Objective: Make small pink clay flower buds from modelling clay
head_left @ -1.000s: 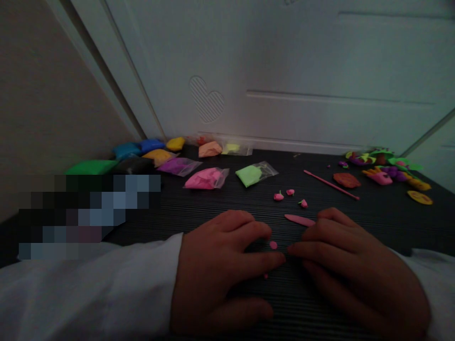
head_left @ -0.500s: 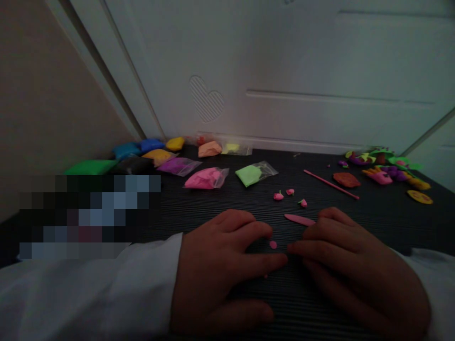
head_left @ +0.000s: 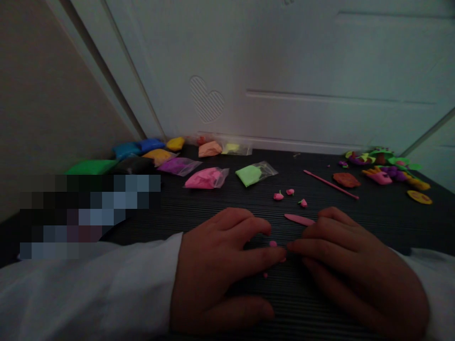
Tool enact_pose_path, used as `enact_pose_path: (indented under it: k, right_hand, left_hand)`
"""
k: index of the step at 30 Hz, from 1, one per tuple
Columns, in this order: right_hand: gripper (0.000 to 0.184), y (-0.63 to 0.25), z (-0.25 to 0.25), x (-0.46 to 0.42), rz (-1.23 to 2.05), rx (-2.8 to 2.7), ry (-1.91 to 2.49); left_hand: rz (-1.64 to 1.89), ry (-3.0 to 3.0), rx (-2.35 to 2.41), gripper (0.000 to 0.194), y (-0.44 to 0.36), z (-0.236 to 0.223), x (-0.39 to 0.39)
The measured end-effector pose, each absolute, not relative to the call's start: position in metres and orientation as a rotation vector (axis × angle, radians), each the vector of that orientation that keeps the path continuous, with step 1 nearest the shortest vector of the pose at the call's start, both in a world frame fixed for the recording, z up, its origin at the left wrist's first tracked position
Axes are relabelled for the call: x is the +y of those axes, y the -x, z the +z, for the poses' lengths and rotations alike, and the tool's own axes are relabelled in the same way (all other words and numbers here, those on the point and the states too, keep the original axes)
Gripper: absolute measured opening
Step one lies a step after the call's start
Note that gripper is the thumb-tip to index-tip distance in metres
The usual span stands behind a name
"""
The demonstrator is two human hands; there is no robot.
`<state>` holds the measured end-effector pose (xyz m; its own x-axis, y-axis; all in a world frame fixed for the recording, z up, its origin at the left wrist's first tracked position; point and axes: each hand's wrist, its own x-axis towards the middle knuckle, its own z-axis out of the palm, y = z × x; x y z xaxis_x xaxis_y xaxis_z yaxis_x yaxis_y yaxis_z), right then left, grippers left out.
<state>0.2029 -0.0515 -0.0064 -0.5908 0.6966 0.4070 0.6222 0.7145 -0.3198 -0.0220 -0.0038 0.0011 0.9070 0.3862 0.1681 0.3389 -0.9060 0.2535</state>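
Note:
My left hand (head_left: 223, 270) is open, palm down over the dark tabletop, with its fingers apart. Its index fingertip lies beside a small flat pink clay disc (head_left: 273, 244) and over another pink bit (head_left: 283, 259), partly covered. A tiny pink crumb (head_left: 265, 275) sits just below that finger. My right hand (head_left: 351, 265) is closed, fingers bent, its index tip almost meeting the left one. A pink modelling knife (head_left: 298, 219) sticks out behind its curled fingers; the handle is hidden, and I cannot tell whether they grip it.
Three pink clay rosebuds (head_left: 278, 196) lie beyond my hands. Behind them are bags of pink clay (head_left: 204, 178) and light green clay (head_left: 249, 174), with several other colours to the left. A pink stick (head_left: 330, 184), a reddish clay slab (head_left: 346, 179) and finished clay figures (head_left: 394, 173) sit right.
My left index finger has shifted very slightly left, and a pink bit now shows beneath its tip. The right hand has barely moved.

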Motion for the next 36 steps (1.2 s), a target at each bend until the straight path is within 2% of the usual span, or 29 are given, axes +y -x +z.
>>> enact_pose_path:
  k: [6, 15, 36]
  right_hand:
    - [0.028, -0.2030, -0.0062, -0.0503, 0.205, -2.440, 1.006]
    - [0.028, -0.2035, -0.0057, -0.0500, 0.231, -2.486, 1.004]
    - [0.035, -0.2058, -0.0044, -0.0514, 0.184, -2.605, 0.982]
  left_hand:
    - [0.260, -2.884, 0.548, 0.050, 0.0208, 0.0005, -0.0038]
    - [0.378, -2.822, 0.525, 0.042, 0.0233, 0.0023, -0.0030]
    - [0.287, -2.776, 0.496, 0.048, 0.0231, 0.0041, 0.0000]
